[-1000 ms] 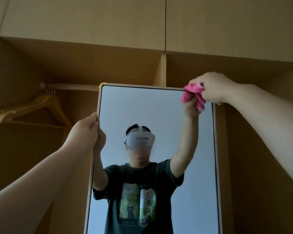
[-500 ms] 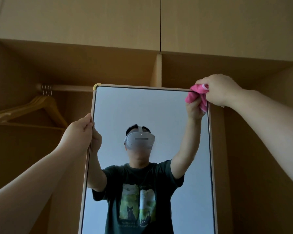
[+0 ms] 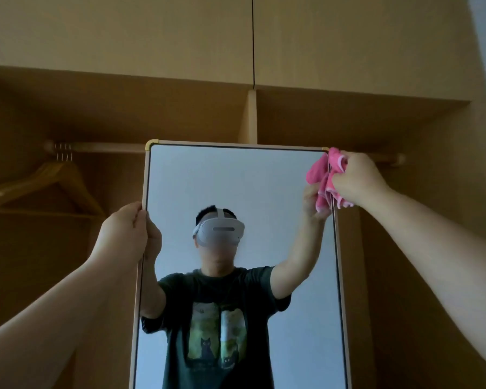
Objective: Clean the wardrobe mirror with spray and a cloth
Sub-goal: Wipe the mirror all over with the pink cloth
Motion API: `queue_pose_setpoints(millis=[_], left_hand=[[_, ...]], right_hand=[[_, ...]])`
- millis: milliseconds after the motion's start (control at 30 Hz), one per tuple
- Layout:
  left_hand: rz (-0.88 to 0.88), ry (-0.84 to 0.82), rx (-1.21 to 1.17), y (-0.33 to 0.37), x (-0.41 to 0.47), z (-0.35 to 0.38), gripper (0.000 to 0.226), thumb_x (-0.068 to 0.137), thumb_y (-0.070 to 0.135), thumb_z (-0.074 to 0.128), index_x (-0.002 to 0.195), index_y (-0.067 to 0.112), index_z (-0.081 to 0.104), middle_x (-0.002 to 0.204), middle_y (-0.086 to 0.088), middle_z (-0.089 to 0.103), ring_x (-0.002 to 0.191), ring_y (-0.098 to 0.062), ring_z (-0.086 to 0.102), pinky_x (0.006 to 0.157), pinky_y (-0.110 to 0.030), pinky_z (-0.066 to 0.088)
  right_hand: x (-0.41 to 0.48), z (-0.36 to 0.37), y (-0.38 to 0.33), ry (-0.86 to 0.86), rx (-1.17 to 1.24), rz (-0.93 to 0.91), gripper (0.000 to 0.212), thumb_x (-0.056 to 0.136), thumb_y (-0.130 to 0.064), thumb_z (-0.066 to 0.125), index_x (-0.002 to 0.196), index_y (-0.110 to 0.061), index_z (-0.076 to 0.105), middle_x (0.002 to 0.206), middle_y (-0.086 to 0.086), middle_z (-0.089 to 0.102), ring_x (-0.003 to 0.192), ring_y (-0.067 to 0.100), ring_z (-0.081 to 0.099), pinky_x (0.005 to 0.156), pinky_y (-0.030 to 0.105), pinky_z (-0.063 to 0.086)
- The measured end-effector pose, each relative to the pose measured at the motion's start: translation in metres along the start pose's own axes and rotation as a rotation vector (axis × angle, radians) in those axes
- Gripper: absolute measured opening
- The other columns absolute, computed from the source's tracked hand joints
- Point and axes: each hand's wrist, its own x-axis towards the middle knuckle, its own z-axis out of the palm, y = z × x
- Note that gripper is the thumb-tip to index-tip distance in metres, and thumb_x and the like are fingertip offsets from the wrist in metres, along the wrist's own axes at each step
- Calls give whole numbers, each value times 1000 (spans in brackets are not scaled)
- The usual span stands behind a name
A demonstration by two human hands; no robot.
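The mirror (image 3: 264, 192) stands upright with its long axis vertical and its glass facing the person, set in front of the open wardrobe (image 3: 404, 248). It has a thin pale frame with brass-coloured corners, and its top edge lies just below the hanging rail (image 3: 110, 147). The only printed matter shows in the reflection: a dark T-shirt (image 3: 180, 318) with a greenish picture of black cats, any lettering too small to read. The pink cloth (image 3: 337, 160) is bunched against the mirror's upper right corner, lying over the right frame edge. The right hand (image 3: 358, 178) clutches it with fingers curled tight round the fabric, arm stretched up. The left hand (image 3: 124, 234) grips the left frame edge lower down, fingers wrapped round the edge onto the glass side. Behind, to the left, wooden hangers (image 3: 54, 175) hang from the rail by their metal hooks. A vertical divider (image 3: 251, 116) rises behind the mirror's top, and two closed cupboard doors (image 3: 152, 37) sit above.
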Motion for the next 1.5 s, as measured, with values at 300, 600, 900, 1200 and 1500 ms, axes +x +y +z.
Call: queue_pose_setpoints(millis=[300,600,900,1200,1500], left_hand=[[-46,16,-64,-21,-2,6,24,102,16,41,103,5,63,75,-1,59,72,-16,59,62,-22,42],[-62,-176,-125,-39,-15,-2,33,102,19,40,74,9,54,59,-4,54,51,-17,56,43,-13,41],[-130,-268,-220,-50,-32,-9,30,102,12,41,81,5,61,64,-13,65,66,-33,67,57,-38,55],[-188,-240,-219,-45,-49,-5,27,102,10,41,85,-1,59,74,-20,65,63,-23,65,53,-23,49],[-272,-120,-105,-35,-66,8,27,102,13,37,79,17,50,71,-2,59,72,-13,63,54,-23,44]], right_hand=[[-31,13,7,-6,111,31,48,90,2,60,135,-16,55,112,13,63,100,33,65,82,41,58],[-55,24,12,19,105,120,64,85,10,62,141,-16,48,124,15,59,109,36,61,85,42,58],[-85,31,12,21,-3,159,66,85,8,61,144,-16,45,124,15,58,100,37,64,75,44,60],[-114,39,24,-14,-29,179,60,86,5,63,140,-14,48,115,13,61,97,32,64,81,45,58],[-130,45,48,-42,47,124,55,79,5,68,127,-15,54,94,-1,55,88,28,65,73,45,59]])
